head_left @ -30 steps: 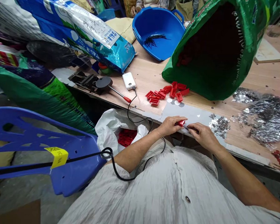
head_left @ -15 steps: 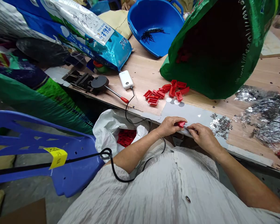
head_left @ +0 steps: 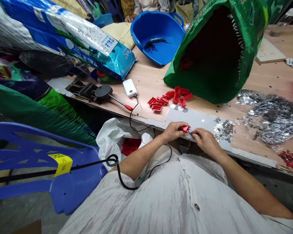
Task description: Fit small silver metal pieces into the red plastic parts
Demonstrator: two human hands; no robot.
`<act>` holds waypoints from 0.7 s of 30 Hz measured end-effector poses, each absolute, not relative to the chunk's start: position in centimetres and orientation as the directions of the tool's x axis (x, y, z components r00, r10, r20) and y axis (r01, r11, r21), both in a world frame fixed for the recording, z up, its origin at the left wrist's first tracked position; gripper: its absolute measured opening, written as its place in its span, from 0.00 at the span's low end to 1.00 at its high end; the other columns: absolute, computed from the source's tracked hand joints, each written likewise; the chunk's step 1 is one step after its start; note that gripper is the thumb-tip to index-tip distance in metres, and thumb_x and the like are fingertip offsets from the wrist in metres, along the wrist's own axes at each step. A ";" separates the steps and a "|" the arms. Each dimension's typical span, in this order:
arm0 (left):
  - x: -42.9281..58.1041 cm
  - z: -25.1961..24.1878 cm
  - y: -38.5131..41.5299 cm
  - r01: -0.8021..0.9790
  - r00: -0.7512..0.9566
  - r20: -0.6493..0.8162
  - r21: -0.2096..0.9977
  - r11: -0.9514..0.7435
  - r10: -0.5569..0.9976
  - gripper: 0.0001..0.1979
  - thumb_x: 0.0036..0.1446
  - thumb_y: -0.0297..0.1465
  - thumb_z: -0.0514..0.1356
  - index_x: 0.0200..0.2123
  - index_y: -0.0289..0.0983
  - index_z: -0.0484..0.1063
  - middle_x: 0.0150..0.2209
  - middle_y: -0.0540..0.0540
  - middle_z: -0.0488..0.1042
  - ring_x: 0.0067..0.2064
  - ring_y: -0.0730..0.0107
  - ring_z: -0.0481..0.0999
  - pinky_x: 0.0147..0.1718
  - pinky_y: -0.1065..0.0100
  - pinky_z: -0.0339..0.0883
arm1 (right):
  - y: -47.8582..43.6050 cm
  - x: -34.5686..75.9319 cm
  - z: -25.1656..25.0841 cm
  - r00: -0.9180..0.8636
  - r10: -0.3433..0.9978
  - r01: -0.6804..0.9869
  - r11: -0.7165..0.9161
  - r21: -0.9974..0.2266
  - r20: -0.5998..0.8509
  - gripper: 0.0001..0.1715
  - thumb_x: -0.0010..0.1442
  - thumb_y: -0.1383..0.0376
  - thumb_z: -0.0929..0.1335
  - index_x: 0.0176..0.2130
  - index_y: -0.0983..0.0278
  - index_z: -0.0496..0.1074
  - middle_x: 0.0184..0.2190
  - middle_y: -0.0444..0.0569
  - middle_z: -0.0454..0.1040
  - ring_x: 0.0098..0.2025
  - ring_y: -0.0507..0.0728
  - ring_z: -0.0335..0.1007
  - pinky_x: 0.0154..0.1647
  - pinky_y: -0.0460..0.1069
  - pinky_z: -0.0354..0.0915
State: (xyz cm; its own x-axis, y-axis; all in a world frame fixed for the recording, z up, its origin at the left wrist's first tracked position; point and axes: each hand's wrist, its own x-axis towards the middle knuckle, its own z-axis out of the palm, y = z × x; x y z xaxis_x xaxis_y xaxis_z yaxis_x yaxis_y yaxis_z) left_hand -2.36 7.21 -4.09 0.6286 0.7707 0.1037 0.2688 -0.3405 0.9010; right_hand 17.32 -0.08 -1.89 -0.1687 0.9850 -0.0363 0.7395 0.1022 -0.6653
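Observation:
At the table's front edge, my left hand (head_left: 173,132) is closed round a small red plastic part (head_left: 185,129). My right hand (head_left: 206,139) pinches a thin metal tool (head_left: 190,133) whose far end meets the red part; its tip is too small to make out. Just beyond my hands lies a grey sheet (head_left: 195,122). Small silvery metal pieces (head_left: 224,129) are heaped on it to the right. Several open red plastic boxes (head_left: 157,107) lie loose on the table, past my left hand.
A green sack (head_left: 205,92) gapes at the back, beside a blue basin (head_left: 158,58). A hand press with a red-tipped lever (head_left: 104,92) and a white power bank (head_left: 130,88) stand left. Below is a white bag of red parts (head_left: 107,131); a blue chair (head_left: 75,191) is at left.
The view has shifted slightly, bringing more of the table's right side and a person's sleeves at the back into sight. Both hands keep their hold on the red part and the tool.

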 end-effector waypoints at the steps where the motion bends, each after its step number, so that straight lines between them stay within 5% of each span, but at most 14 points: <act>1: -2.4 -4.1 7.3 0.258 0.632 0.100 0.908 -0.330 0.768 0.16 0.49 0.32 0.67 0.43 0.36 0.76 0.41 0.46 0.80 0.43 0.67 0.77 0.44 0.69 0.67 | -0.1 17.5 -1.9 -0.173 0.984 0.735 0.106 -0.670 -0.034 0.10 0.62 0.65 0.63 0.38 0.59 0.73 0.38 0.49 0.77 0.40 0.58 0.72 0.42 0.52 0.63; 21: -2.7 -4.1 7.5 0.250 0.669 0.040 0.928 -0.275 0.742 0.16 0.51 0.34 0.66 0.43 0.36 0.75 0.40 0.47 0.78 0.41 0.68 0.75 0.43 0.70 0.65 | 0.1 17.9 -2.1 -0.194 0.981 0.705 0.118 -0.699 -0.030 0.09 0.62 0.66 0.63 0.38 0.61 0.73 0.38 0.48 0.77 0.41 0.57 0.72 0.44 0.51 0.63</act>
State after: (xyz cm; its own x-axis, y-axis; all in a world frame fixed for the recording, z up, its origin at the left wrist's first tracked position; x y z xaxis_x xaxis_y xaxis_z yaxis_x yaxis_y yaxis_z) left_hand -2.70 7.54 -4.09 0.6688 0.7424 0.0403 0.2499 -0.2755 0.9283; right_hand 17.88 0.11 -2.13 -0.1941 0.9805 -0.0301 0.7052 0.1181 -0.6991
